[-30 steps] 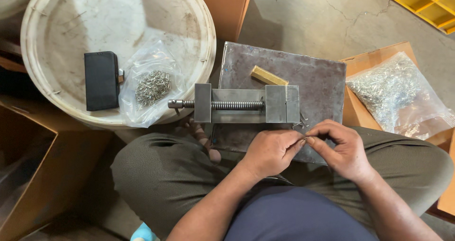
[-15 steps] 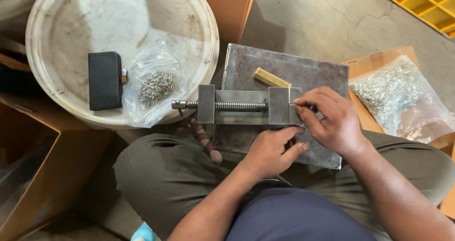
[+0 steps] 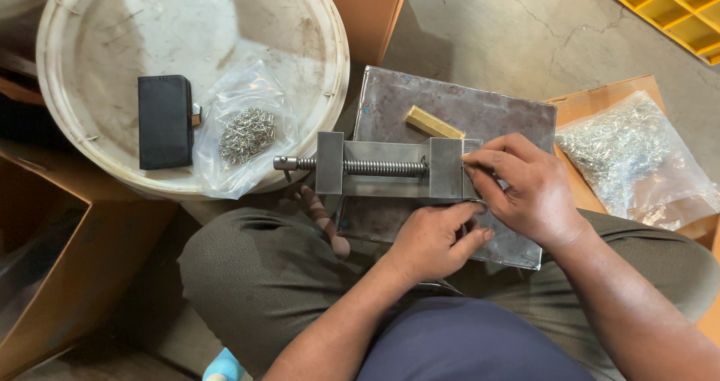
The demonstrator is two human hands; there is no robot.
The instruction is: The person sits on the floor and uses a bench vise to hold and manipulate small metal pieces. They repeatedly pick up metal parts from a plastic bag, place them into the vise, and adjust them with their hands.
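Observation:
A small steel vise with a threaded screw lies on a grey metal plate in front of my lap. My right hand covers the vise's right end. Its thumb and forefinger are pinched at the jaw there, seemingly on a tiny metal piece that the fingers mostly hide. My left hand sits just below the vise's right end with its fingers curled and the fingertips close to my right thumb. What it holds, if anything, is hidden. A short brass bar lies on the plate behind the vise.
A white bucket lid at the left carries a black phone case and a clear bag of small metal pins. A larger bag of metal pieces lies on cardboard at the right. An open cardboard box stands lower left.
My right hand has moved up from beside my left hand to the vise's right jaw. My left hand has followed slightly upward toward the vise.

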